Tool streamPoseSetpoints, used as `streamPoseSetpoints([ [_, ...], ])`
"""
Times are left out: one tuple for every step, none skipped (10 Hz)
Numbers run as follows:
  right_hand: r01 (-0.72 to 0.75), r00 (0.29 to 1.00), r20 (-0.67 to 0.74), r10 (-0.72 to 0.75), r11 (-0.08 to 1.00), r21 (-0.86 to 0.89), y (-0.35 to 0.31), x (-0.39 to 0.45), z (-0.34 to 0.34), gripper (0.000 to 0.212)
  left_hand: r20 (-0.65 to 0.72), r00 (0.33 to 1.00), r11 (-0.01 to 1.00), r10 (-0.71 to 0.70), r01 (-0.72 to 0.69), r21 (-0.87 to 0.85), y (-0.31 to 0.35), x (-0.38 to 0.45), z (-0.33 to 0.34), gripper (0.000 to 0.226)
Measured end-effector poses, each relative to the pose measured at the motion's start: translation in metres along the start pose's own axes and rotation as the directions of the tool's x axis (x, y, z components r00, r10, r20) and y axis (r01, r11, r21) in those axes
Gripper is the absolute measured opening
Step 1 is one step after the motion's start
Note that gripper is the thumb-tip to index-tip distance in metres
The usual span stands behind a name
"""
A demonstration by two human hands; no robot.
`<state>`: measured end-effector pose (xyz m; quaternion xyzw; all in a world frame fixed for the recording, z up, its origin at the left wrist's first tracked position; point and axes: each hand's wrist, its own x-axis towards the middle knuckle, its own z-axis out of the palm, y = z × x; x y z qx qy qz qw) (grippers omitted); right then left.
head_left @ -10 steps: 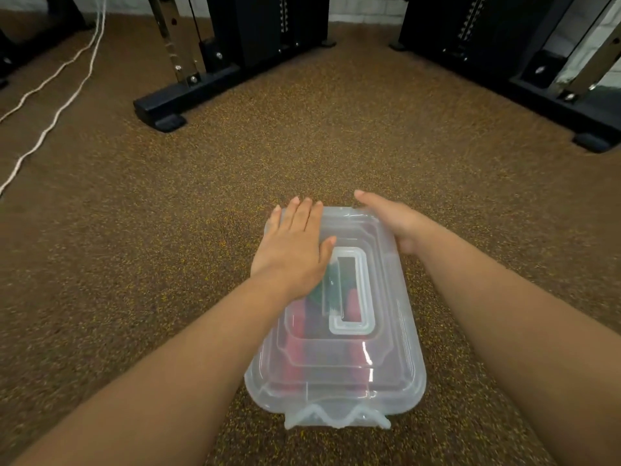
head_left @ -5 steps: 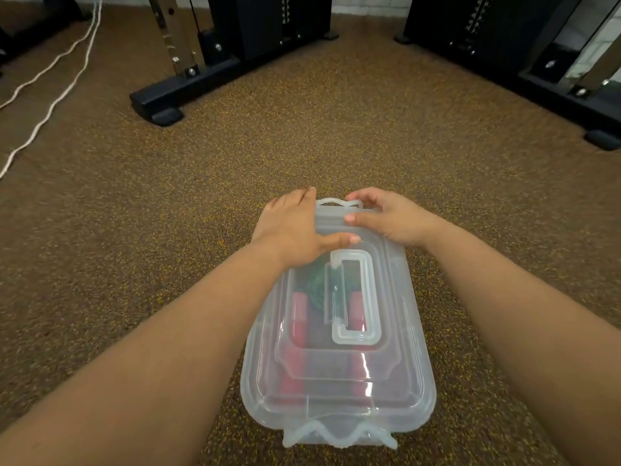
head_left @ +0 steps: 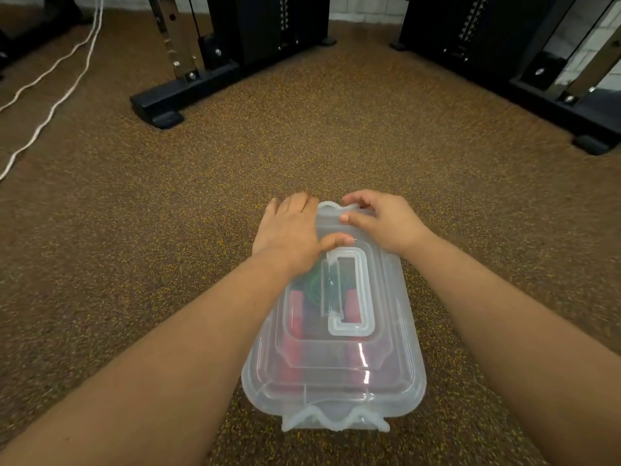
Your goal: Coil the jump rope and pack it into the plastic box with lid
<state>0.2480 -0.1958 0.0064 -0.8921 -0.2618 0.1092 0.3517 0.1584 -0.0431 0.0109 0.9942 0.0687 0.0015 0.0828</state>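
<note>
Head view: jump rope (head_left: 297, 317) inside lidded plastic box (head_left: 403, 381) — left hand (head_left: 292, 230) pressed flat on lid (head_left: 332, 371), right hand (head_left: 383, 218) pinching far latch (head_left: 331, 207).

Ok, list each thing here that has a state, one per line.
lid: on the plastic box
far latch: under the fingers, cannot tell if clipped
near latch: down
jump rope: inside the box
left hand: flat on the lid
right hand: pinching the far latch
</note>
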Motion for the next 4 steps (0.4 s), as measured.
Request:
streamPoseSetpoints([
  [-0.022,1.0,-0.011,0.022,0.997,-0.073,-0.004,-0.007,0.003,0.047,0.036,0.999,1.0,-0.011,0.01,0.01,0.002,-0.007,0.003,0.099],
  [-0.008,1.0,-0.012,0.006,0.988,-0.152,-0.005,-0.016,0.007,0.048,0.077,0.997,1.0,0.004,-0.003,-0.016,0.002,-0.015,-0.001,0.081],
  [-0.01,0.999,0.028,0.018,0.965,-0.264,-0.014,-0.027,0.006,0.053,0.106,0.994,0.998,0.002,0.005,-0.068,0.003,-0.024,-0.009,0.071],
  [-0.007,0.997,0.065,0.03,0.944,-0.33,-0.025,-0.032,0.004,0.053,0.07,0.997,0.991,0.008,0.001,-0.132,0.001,-0.027,-0.02,0.057],
])
